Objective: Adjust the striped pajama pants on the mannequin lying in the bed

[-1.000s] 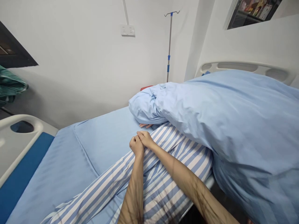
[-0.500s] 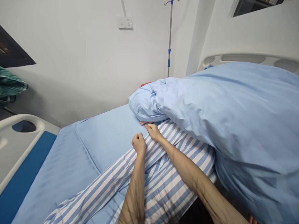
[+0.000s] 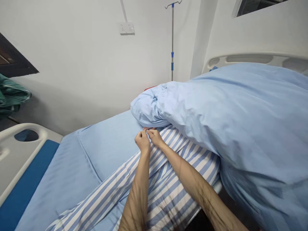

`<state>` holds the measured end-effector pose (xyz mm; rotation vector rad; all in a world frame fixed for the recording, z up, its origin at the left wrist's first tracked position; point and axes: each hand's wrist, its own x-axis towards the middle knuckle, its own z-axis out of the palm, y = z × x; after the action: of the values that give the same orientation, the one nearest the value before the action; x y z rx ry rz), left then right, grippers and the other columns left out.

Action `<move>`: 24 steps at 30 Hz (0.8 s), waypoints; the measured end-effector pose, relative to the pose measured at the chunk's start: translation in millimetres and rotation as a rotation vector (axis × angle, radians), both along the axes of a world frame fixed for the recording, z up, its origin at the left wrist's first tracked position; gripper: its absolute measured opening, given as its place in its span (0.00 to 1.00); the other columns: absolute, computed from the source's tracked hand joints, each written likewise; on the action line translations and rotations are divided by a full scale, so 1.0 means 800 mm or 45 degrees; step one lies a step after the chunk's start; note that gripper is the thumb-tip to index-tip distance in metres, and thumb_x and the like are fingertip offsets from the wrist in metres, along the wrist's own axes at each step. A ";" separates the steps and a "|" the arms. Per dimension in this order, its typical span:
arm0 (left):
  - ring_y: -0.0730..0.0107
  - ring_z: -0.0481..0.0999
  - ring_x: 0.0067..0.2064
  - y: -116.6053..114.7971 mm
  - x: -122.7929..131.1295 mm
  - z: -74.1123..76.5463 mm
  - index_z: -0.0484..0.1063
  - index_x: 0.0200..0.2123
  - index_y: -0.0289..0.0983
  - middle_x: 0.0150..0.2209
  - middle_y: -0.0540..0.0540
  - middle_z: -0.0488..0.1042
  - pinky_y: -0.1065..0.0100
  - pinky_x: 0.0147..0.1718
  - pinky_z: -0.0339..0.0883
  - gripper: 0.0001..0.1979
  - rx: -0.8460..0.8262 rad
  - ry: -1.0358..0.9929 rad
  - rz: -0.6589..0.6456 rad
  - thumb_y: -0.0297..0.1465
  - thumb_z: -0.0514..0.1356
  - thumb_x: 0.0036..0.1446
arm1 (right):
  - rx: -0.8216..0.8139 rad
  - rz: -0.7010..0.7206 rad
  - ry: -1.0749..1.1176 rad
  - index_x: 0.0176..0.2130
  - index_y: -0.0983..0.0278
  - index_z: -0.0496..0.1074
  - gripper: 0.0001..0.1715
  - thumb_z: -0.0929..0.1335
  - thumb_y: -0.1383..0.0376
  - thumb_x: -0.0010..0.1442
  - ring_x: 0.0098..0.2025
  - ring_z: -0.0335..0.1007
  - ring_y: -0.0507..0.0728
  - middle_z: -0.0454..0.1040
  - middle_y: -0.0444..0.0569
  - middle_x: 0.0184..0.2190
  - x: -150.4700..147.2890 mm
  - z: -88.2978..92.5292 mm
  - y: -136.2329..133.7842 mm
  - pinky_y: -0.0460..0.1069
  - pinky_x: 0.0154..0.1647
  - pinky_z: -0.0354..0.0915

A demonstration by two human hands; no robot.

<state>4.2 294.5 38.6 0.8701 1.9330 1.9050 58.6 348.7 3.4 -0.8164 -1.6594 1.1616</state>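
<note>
- Hospital bed [image 3: 103,144], blue-sheeted, against a white wall [image 3: 72,64].
- Left hand [image 3: 142,142] and right hand [image 3: 156,137], side by side, both pinch the far edge of the striped pyjamas [image 3: 168,183].
- These run diagonally under the duvet [image 3: 228,112] just beyond.

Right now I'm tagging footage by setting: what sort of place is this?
Probably a hospital or care ward: a drip stand, a bed with a moulded plastic end board, and striped patient-style clothing.

Left hand [image 3: 142,141] moves up beside right hand [image 3: 155,137], knuckles now touching; both pinch striped garment [image 3: 166,179] edge, closer under quilt [image 3: 216,112] fold than before.
</note>
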 end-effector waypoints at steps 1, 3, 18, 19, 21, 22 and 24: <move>0.76 0.54 0.23 0.006 0.001 -0.007 0.54 0.15 0.39 0.16 0.55 0.53 0.70 0.24 0.49 0.16 -0.032 -0.007 0.013 0.34 0.53 0.51 | -0.003 -0.001 0.017 0.19 0.62 0.55 0.24 0.59 0.52 0.60 0.23 0.50 0.49 0.55 0.40 0.16 0.000 0.000 0.000 0.46 0.26 0.49; 0.76 0.54 0.23 0.014 0.002 -0.025 0.54 0.15 0.39 0.16 0.55 0.54 0.70 0.25 0.49 0.16 -0.105 0.039 0.041 0.34 0.52 0.52 | -0.001 -0.010 0.038 0.19 0.62 0.56 0.24 0.59 0.53 0.60 0.24 0.52 0.50 0.58 0.40 0.17 -0.001 0.000 0.000 0.47 0.26 0.50; 0.75 0.57 0.23 0.009 0.001 -0.040 0.55 0.15 0.39 0.16 0.53 0.60 0.70 0.26 0.50 0.18 -0.278 0.249 0.014 0.33 0.49 0.57 | 0.018 -0.100 -0.103 0.17 0.63 0.56 0.23 0.60 0.57 0.61 0.23 0.53 0.49 0.58 0.39 0.15 -0.003 0.007 0.000 0.46 0.26 0.51; 0.75 0.56 0.23 0.009 0.001 -0.040 0.54 0.15 0.39 0.16 0.54 0.59 0.70 0.26 0.49 0.18 -0.271 0.241 0.010 0.33 0.49 0.57 | 0.031 -0.113 -0.126 0.17 0.63 0.58 0.23 0.61 0.58 0.60 0.24 0.55 0.50 0.59 0.40 0.15 -0.002 0.012 0.003 0.45 0.27 0.52; 0.76 0.55 0.23 0.010 0.002 -0.041 0.51 0.15 0.39 0.15 0.55 0.55 0.70 0.26 0.48 0.18 -0.242 0.238 0.008 0.32 0.50 0.56 | 0.080 -0.124 -0.149 0.18 0.63 0.62 0.22 0.62 0.58 0.61 0.25 0.59 0.51 0.62 0.41 0.16 0.004 0.021 0.008 0.45 0.29 0.55; 0.76 0.54 0.23 0.010 0.003 -0.042 0.51 0.15 0.38 0.15 0.55 0.53 0.70 0.26 0.47 0.18 -0.227 0.240 0.012 0.31 0.50 0.55 | 0.103 -0.119 -0.151 0.19 0.64 0.65 0.22 0.62 0.58 0.61 0.26 0.61 0.52 0.64 0.42 0.17 0.008 0.024 0.011 0.45 0.30 0.56; 0.76 0.52 0.23 0.010 0.004 -0.042 0.50 0.15 0.38 0.15 0.55 0.50 0.70 0.26 0.47 0.18 -0.209 0.238 0.023 0.30 0.51 0.54 | 0.119 -0.109 -0.154 0.22 0.64 0.70 0.22 0.61 0.58 0.62 0.29 0.65 0.53 0.68 0.43 0.18 0.019 0.026 0.017 0.46 0.32 0.58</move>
<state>7.6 302.8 5.0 1.0151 2.1765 1.6976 73.4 362.3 24.2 -0.9040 -1.7465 0.9847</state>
